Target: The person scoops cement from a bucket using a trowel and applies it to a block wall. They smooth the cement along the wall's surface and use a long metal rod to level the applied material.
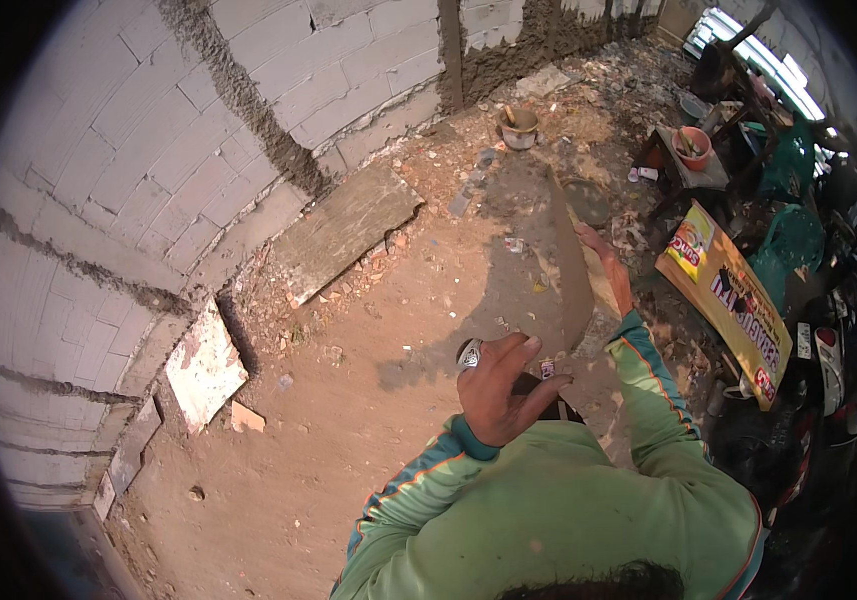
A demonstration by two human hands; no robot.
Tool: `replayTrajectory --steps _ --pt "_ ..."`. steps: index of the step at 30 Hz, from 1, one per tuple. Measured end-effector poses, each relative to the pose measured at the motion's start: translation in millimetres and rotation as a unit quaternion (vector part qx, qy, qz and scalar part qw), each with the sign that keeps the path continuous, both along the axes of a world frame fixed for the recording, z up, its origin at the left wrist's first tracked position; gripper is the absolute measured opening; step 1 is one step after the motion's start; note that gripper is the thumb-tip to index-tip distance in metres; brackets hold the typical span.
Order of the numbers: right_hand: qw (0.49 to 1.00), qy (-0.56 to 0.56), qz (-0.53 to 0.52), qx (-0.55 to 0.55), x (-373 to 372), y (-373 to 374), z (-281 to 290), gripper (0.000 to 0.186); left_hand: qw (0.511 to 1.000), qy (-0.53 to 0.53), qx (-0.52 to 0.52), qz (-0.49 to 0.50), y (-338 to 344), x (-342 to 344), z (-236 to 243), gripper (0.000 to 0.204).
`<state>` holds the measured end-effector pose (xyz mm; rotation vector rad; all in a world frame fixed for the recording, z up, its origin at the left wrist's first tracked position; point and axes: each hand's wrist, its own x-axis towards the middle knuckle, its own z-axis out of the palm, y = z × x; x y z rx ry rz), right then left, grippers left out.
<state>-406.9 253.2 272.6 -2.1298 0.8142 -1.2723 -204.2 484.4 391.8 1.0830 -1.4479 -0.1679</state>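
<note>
Fingers point(514, 350) on the left grip point(494, 395) are spread wide from the thumb, and I see nothing held in them. The right grip point(606, 268) is up against the side of a long brown board point(566, 270). Its fingers are partly hidden, so I cannot tell how tight it is. The board is just left of the right grip and a bit ahead of the left grip. Ahead of both grips, a bucket point(521, 137) sits on the dirt floor point(349, 400). Right of the right grip is a yellow sign point(734, 305). Past it, an orange pail point(692, 150) stands on a small desk point(711, 176). Well left of the left grip, a pale, dirty sheet point(207, 362) lies near the block wall point(139, 130).
</note>
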Motion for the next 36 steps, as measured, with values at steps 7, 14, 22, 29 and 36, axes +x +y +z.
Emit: replayTrajectory --steps 7,14,22,29,36 --pt "0.982 0.098 -0.051 -0.151 12 50 36 0.079 0.996 -0.085 0.008 -0.016 3 -9 -6 0.063" --pt "0.986 0.093 -0.066 -0.121 7 42 49 0.075 0.997 0.032 -0.024 -0.059 -21 -15 -11 0.076" --pt "0.99 0.083 -0.053 -0.105 27 32 52 0.072 0.993 0.096 -0.048 -0.041 -33 -3 -14 0.094" --pt "0.991 0.088 -0.04 -0.095 48 22 54 0.07 0.988 0.139 -0.058 -0.016 -40 13 -15 0.103" --pt "0.994 0.063 -0.033 -0.08 83 -23 50 0.062 0.985 0.171 0.004 0.01 -31 44 -27 0.096"
